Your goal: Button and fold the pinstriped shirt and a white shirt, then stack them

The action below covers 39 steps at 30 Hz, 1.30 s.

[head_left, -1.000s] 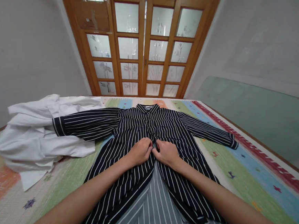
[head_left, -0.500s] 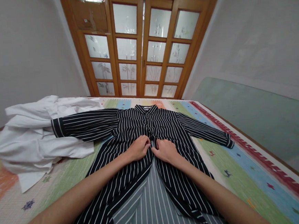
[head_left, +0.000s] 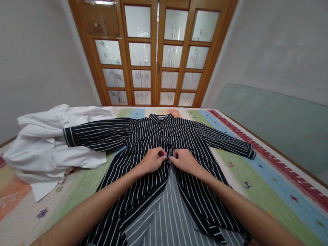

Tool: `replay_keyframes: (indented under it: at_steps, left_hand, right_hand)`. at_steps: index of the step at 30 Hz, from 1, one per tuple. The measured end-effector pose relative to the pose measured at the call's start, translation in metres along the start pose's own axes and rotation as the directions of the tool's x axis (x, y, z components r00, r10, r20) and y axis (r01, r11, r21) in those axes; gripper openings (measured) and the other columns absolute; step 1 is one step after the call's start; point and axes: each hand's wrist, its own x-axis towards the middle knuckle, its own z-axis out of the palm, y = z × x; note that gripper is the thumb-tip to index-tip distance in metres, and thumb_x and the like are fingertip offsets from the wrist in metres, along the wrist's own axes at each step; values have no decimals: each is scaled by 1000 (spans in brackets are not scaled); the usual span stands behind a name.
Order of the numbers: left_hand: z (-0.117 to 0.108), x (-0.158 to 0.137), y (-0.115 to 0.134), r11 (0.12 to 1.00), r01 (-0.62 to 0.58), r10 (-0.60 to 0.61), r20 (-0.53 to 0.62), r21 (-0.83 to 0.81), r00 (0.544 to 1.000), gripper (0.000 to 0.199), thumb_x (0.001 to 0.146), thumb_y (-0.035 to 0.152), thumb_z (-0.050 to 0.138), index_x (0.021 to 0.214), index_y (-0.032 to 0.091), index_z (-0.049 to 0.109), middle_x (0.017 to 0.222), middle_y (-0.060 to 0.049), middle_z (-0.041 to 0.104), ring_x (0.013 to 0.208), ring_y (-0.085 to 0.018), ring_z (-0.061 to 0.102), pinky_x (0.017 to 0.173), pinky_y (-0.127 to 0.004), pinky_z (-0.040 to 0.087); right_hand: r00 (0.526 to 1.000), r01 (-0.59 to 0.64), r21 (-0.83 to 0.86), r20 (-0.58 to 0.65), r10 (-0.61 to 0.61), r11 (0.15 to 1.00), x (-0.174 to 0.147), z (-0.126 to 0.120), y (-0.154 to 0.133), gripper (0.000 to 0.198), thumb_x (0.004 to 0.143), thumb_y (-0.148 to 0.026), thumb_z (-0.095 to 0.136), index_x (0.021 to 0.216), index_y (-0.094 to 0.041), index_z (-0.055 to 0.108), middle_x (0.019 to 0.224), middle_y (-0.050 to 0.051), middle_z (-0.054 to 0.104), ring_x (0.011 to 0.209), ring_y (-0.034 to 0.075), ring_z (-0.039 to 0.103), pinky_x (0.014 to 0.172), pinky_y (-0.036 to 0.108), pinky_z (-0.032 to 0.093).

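Note:
A black shirt with white stripes (head_left: 148,133) lies face up, its collar away from me and both sleeves spread out. Its upper front is together, while the lower front parts and shows the grey striped inside of the back. At the top of that gap, my left hand (head_left: 153,160) pinches the left front edge. Just to its right, my right hand (head_left: 185,161) has its fingers curled on the opposite front edge. A small space separates the two hands. Any buttons between the fingertips are too small to make out.
A crumpled white garment (head_left: 56,158) lies at the left, partly under the shirt's left cuff. Beneath everything is a colourful patterned cover (head_left: 260,195). A pale green panel (head_left: 280,129) stands along the right wall, and wooden glazed doors (head_left: 154,44) are at the back.
My hands have drawn slightly apart, with the right hand shifting a little to the right, and the gap between the front edges is a bit wider. The view has also moved slightly.

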Motion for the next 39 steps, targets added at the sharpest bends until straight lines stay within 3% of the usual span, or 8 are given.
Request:
replay_keyframes:
  at_steps: [3,6,13,17,20,26,31,39]
  left_hand:
    - [7,0,-6,996,37,-41,-37,-85,998,3,74,20,66,76,19,67,69,0,67,64,-15,62,62,-26,49]
    - [11,0,-8,984,79,-87,-44,-158,995,6,73,20,67,78,18,67,72,-1,68,66,-14,62,64,-25,51]
    - [14,-1,-7,915,257,-230,121,-310,966,13,77,28,66,85,16,65,72,0,65,40,-8,51,36,-21,41]
    - [16,-3,-9,891,294,-257,150,-346,955,15,77,27,66,87,15,64,72,0,65,36,-8,51,33,-21,40]
    - [16,-5,-8,895,286,-249,149,-343,957,15,78,26,66,88,14,64,70,1,63,36,-7,50,32,-20,40]
    - [15,-9,-5,922,232,-202,125,-309,971,15,81,25,62,90,14,63,71,2,61,40,-6,51,33,-18,41]
    - [17,-10,-4,913,218,-200,89,-345,976,14,79,24,64,87,15,59,69,3,57,44,-6,50,32,-16,41]
    - [18,-10,-3,910,196,-185,66,-367,981,16,78,26,67,82,16,55,69,4,54,50,-7,52,32,-14,39]
  right_hand:
    - [993,36,248,-120,-6,968,0,1,7,22,76,-23,52,54,-20,50,56,0,58,57,14,54,57,25,35]
    - [988,23,480,-143,53,877,-2,8,16,21,74,-28,50,54,-21,48,51,-3,51,51,13,48,52,24,35]
    - [965,-203,831,82,248,518,-2,25,28,17,61,-35,60,68,-20,61,43,-8,42,35,9,33,34,22,24]
    - [940,-263,875,138,312,407,-2,23,31,25,56,-32,63,75,-17,67,42,-10,41,35,7,29,34,20,21]
    - [952,-241,868,126,278,434,-3,21,30,24,57,-33,64,74,-17,68,44,-8,45,37,7,31,36,20,23]
    - [995,-74,844,24,100,532,-5,23,27,16,63,-30,68,73,-18,73,67,0,68,63,14,58,61,26,46]
    - [997,-65,825,35,64,561,-4,27,31,17,67,-30,67,76,-18,75,73,2,71,70,16,62,69,30,48]
    - [998,-47,792,6,70,608,-3,29,33,16,67,-29,65,75,-18,74,72,2,71,68,16,61,66,29,47]
